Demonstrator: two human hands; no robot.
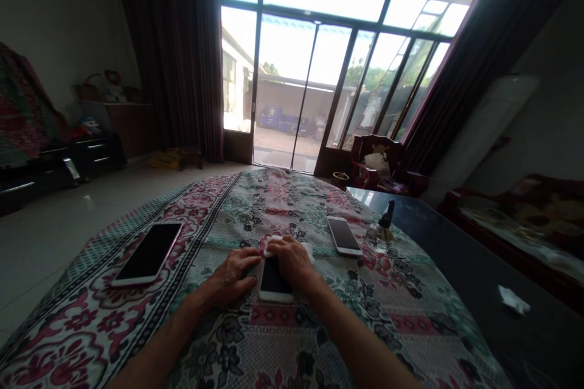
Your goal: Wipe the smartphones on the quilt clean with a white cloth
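A white-framed smartphone (275, 282) lies screen up on the patterned tablecloth in front of me. My right hand (294, 262) covers its upper part, the fingers pressing a white tissue (274, 245) against the screen. Along the phone's left edge rests my left hand (233, 273), its fingers stretched out and apart, the tips at the edge. Another smartphone (148, 253), dark screen up, lies to the left. A third, smaller-looking phone (344, 235) is right of my right hand. Beyond it stands a clear bottle with a black spray top (385, 223).
The floral tablecloth (228, 346) drapes over the rounded table. At the right is a dark glossy table (460, 255) with a crumpled white tissue (514, 300). Wooden chairs (375, 161) and glass doors (296, 97) lie beyond. A low black cabinet (95, 149) stands left.
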